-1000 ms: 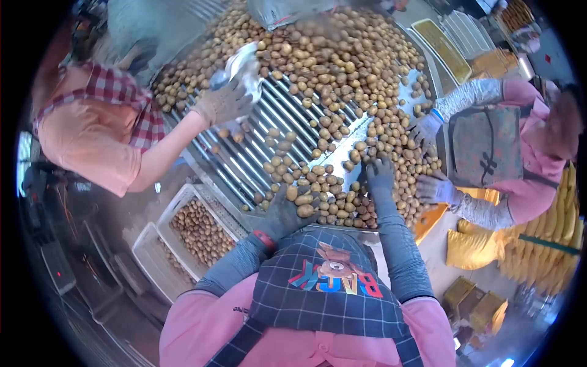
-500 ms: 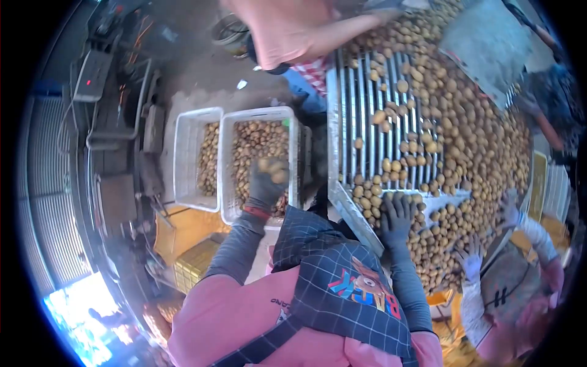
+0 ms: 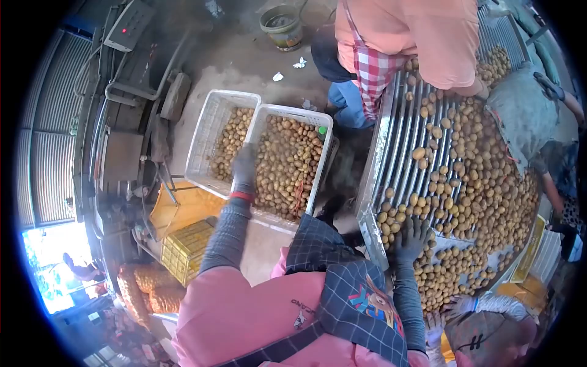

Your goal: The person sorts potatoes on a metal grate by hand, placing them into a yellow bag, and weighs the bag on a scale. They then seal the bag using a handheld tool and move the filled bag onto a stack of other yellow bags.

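Note:
My left hand, in a grey glove with a red band at the wrist, hangs over the wall between two white crates. It is smeared by motion, so its fingers and anything in them cannot be made out. Beneath and beside it, the right-hand white crate is full of small potatoes. The left-hand white crate holds fewer potatoes. My right hand, also gloved, rests with fingers spread on the potatoes at the near corner of the slatted metal sorting table.
A co-worker in an orange top leans over the table's far side. Another person's hands handle a pale sack at right. A third person's gloved hands are near the table's lower edge. A yellow crate and a bucket stand on the floor.
My left hand, which held potatoes above the right-hand crate, has moved toward the left-hand crate; no potatoes show in it now. The view has shifted. The orange-topped co-worker leans further over the table.

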A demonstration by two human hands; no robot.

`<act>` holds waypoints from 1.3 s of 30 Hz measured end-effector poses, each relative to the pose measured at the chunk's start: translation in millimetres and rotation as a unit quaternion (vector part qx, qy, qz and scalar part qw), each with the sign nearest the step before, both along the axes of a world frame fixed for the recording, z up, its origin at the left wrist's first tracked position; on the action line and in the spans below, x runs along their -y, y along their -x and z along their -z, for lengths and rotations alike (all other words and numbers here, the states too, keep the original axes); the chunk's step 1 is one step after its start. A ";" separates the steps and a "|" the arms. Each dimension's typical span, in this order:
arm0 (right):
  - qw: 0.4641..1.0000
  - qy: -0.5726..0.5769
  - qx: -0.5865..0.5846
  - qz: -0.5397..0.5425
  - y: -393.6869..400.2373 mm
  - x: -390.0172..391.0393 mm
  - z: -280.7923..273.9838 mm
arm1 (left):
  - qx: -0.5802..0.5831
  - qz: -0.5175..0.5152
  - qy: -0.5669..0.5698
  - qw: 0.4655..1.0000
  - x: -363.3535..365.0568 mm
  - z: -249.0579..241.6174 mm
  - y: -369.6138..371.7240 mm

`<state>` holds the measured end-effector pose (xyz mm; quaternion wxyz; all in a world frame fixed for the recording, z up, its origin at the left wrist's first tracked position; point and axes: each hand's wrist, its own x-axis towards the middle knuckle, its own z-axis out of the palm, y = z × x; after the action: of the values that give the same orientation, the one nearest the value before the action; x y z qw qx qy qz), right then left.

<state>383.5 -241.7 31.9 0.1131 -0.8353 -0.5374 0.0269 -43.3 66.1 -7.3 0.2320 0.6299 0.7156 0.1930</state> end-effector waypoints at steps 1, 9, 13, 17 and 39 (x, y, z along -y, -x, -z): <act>0.999 0.029 -0.029 0.013 -2.5 -2.9 -5.2 | 0.203 0.120 -0.118 0.965 22.2 -15.3 -62.4; 0.992 0.061 -0.105 -0.029 31.5 15.7 28.1 | 0.035 0.519 -0.067 0.852 120.8 -14.6 -331.4; 0.984 0.049 -0.169 -0.005 15.5 135.9 24.7 | -0.177 0.701 -0.048 0.689 209.5 -11.1 -328.9; 0.976 0.152 -0.021 0.154 -17.6 223.6 33.0 | -0.079 0.839 -0.031 0.537 259.3 -27.9 -361.0; 0.963 -0.097 -0.134 0.214 27.4 254.8 -9.8 | 0.181 0.823 0.073 0.533 258.7 -23.8 -388.1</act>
<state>356.1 -496.4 41.7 0.2680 -0.9046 -0.3258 0.0615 344.8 -192.5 16.5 0.4579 0.8731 -0.1650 -0.0264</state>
